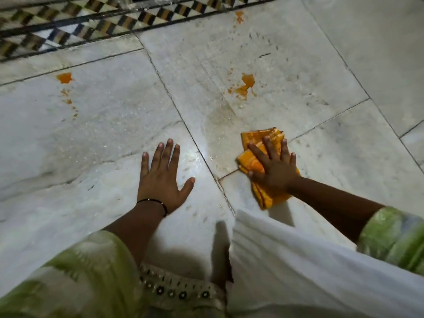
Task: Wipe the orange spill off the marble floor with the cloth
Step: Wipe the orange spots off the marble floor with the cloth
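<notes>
**Orange spill on marble, cloth under right hand**

Orange liquid spill (246,84): wet blotch with small splashes on a grey-white marble floor slab (298,65), well beyond the cloth. Second orange patch (65,78) with a trail of drops lies far left on another slab; a third small orange smear (239,17) sits near the patterned border.

Folded orange-yellow cloth (254,161) lies flat on the floor, straddling a slab joint. A dull damp smudge (220,118) shows between cloth and main spill.

Right hand (273,166): fingers straight and spread, palm pressing the cloth down. Left hand (164,177): fingers spread wide, flat on bare marble, holding nothing; thin black bracelet (153,201) at the wrist.

Pale green sleeves (390,235) on both arms; white garment fabric (309,271) in the foreground. Black, yellow and white checkered tile border (91,26) runs across the top left.
</notes>
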